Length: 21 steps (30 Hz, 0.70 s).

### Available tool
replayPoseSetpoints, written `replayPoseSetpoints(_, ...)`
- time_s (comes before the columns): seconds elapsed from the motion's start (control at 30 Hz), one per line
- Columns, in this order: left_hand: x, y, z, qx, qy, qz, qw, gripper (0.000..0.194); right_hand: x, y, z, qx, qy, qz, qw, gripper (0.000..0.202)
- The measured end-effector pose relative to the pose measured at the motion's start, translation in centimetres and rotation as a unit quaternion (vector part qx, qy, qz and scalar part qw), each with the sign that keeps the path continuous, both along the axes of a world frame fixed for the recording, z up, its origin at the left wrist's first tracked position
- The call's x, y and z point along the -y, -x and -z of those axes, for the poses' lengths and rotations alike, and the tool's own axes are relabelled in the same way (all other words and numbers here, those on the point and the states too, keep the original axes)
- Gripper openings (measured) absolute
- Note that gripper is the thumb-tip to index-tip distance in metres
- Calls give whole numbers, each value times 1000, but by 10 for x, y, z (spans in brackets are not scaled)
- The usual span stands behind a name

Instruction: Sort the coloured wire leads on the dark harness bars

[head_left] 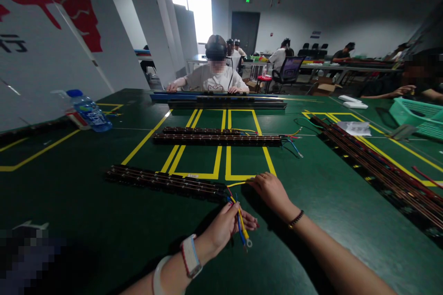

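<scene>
A long black strip (166, 182) with copper-coloured bars lies on the green table, and wires come out of its right end. My left hand (224, 226) is closed around several of these wires (241, 226), blue and yellow, with a ring terminal (248, 243) at one tip. To the right, my right hand (270, 189) pinches the end of a separate yellow wire (240, 183) that runs from the same strip end. Two similar strips (218, 139) lie side by side farther off, with loose wire ends at their right.
Beyond them, long dark rails (226, 103) lie before a seated person (218, 73). A wide strip bundle (380, 175) runs along the right, near a green basket (418, 117). A bottle (90, 110) stands at the left. Yellow tape (251, 177) marks the green table (138, 239).
</scene>
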<state>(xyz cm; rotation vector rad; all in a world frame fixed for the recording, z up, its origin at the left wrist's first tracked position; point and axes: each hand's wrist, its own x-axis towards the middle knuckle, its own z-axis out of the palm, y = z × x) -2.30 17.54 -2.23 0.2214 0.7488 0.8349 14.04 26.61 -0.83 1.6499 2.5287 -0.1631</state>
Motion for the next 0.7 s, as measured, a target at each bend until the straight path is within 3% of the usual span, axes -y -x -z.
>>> replayPoseSetpoints(0.1,1,-1,5,18,-6,-5,1000,16,0,1,-4,12,12,-2,1000,30)
replayPoseSetpoints(0.23,2,-1,13,45,-23,-17,999,18,3,0,-33,1,28,-17,999,27)
replayPoseSetpoints(0.33,2,-1,14,58,-16,-23,998,21,11,-2,-59,-53,82,-104,990,22)
replayPoseSetpoints(0.4,2,-1,14,64,-6,-31,997,25,18,-1,-70,-84,162,-190,965,28)
replayPoseSetpoints(0.53,2,0,14,68,3,-42,997,28,25,3,-69,-123,268,-303,906,36)
replayPoseSetpoints(0.7,3,2,15,81,20,-67,994,17,16,0,-61,-184,260,-317,893,29)
